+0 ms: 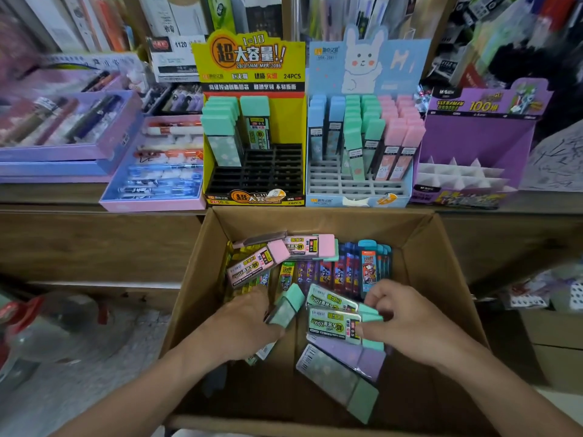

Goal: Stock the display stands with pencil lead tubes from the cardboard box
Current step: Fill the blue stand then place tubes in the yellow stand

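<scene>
While both forearms are reaching down into the cardboard box (195, 279), the left hand (246, 323) is curling its fingers round a mint-capped tube (285, 305) near the middle of the box, holding it tilted with its cap towards the box's far wall. At the box's right side, the right hand (410, 316) is pinching the mint cap ends of two clear labelled tubes (332, 323) that are lying side by side, with its thumb below and its bent fingers above. Nearer the box's front wall, a purple-capped tube (350, 351) and a long mint-ended tube (344, 386) are lying flat on the box floor. Towards the box's far wall, two pink-capped tubes (262, 261) are resting across a row of carded packs (347, 269) in blue and purple. Just beyond the box, on a wooden shelf (63, 197), a yellow display stand (252, 67) is holding mint-capped tubes in its rear left slots, its black grid showing in front. Beyond the box's far right corner, a pale blue rabbit stand (366, 67) is carrying rows of blue, mint and pink tubes. Further right of the box, a purple stand (473, 143) is sitting; beyond the box's left corner, a pink tray of pens (151, 203) is lying.
</scene>
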